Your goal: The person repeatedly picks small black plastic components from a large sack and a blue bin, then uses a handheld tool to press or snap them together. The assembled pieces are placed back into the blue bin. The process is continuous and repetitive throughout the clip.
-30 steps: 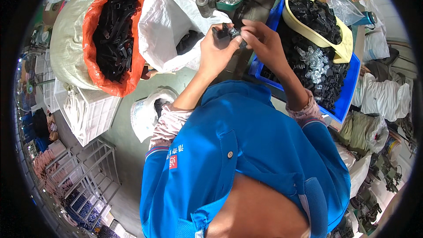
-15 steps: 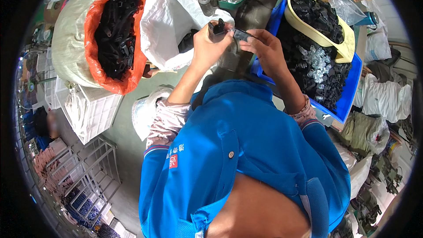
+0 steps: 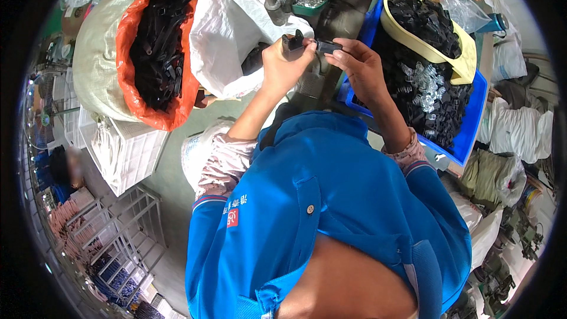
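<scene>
Black parts occupy both hands in the head view: the left hand (image 3: 281,71) wraps its fingers around a forked part (image 3: 292,46), while the right hand (image 3: 367,72) pinches a dark block (image 3: 328,47) between fingertips — its other end at the left thumb. Work seems midway; whether they are joined, I can't tell. Loose black pieces (image 3: 440,124) and clear coils (image 3: 428,91) lie in the blue tray (image 3: 479,103).
</scene>
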Demonstrator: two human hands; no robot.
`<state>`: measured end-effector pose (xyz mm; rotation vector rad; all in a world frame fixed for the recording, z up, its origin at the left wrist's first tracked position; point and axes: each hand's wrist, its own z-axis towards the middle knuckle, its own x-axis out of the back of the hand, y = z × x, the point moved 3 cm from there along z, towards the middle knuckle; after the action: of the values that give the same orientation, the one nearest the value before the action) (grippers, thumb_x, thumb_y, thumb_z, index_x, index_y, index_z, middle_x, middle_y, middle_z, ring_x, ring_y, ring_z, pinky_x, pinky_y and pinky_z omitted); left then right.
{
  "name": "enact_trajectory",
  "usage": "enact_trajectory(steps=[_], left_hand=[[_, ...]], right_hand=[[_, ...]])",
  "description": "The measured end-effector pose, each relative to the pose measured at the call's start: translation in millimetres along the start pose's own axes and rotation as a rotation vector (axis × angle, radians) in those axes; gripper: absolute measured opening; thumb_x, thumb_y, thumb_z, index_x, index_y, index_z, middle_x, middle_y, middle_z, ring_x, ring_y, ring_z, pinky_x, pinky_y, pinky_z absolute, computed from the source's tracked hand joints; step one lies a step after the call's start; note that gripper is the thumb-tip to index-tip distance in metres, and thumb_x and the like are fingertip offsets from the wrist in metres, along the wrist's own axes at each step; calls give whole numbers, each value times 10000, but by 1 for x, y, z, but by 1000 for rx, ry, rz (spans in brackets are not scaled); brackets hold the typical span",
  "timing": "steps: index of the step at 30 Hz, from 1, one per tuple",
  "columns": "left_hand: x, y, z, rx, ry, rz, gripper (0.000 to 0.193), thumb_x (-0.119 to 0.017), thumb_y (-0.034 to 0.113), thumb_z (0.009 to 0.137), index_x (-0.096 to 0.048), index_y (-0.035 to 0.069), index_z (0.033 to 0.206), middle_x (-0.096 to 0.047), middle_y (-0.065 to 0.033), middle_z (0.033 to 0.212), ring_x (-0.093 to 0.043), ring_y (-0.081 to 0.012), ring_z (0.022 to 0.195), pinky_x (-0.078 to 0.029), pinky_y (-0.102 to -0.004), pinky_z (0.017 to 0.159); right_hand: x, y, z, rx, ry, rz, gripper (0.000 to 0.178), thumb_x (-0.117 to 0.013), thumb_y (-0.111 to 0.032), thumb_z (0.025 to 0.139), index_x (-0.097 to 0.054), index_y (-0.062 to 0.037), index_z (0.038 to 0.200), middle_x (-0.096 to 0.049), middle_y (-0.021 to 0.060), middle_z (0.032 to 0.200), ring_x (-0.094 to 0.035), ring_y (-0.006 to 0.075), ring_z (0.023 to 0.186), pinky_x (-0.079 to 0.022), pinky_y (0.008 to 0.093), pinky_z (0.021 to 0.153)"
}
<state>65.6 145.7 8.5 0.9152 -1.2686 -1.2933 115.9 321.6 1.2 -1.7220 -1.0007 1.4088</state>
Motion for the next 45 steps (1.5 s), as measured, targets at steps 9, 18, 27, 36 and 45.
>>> enact_trajectory(steps=[9, 18, 27, 36, 45], left_hand=[[-8, 5, 12, -61, -165, -26, 118, -715, 59, 839, -660, -32, 892, -699, -67, 846, -665, -106, 765, -534, -254, 711], [-21, 0, 13, 295, -354, -330, 119, -707, 71, 854, -650, -30, 882, -679, -85, 846, -674, -149, 745, -547, -261, 667], [-37, -1, 13, 590, -402, -508, 193, -683, 107, 889, -575, -1, 1007, -650, -92, 825, -677, -191, 728, -561, -282, 679], [-31, 18, -1, 689, -668, -651, 265, -564, 116, 958, -532, 10, 1199, -625, -150, 1105, -666, -238, 911, -575, -357, 705], [-44, 28, -20, 644, -788, -568, 425, -593, 133, 949, -485, 61, 1354, -591, -164, 1276, -670, -299, 1033, -608, -396, 746]], right_hand=[[17, -7, -2, 31, 34, -24, 282, -660, 4, 880, -606, 68, 1149, -666, 138, 1058, -671, 226, 968, -561, 365, 891], [25, -20, -15, 152, 28, -349, 282, -663, -3, 880, -614, 69, 1148, -682, 138, 1012, -683, 206, 925, -561, 316, 841], [46, -16, -20, -44, 122, -83, 320, -614, -96, 942, -595, 51, 1226, -685, 129, 1035, -679, 185, 896, -558, 296, 816], [61, -50, -24, 41, 123, -87, 309, -631, -142, 933, -602, 40, 1181, -658, 128, 1056, -649, 190, 950, -539, 315, 842], [62, -61, -14, 14, 43, -221, 208, -605, -101, 947, -605, 25, 1113, -657, 93, 1009, -658, 169, 896, -555, 309, 849]])
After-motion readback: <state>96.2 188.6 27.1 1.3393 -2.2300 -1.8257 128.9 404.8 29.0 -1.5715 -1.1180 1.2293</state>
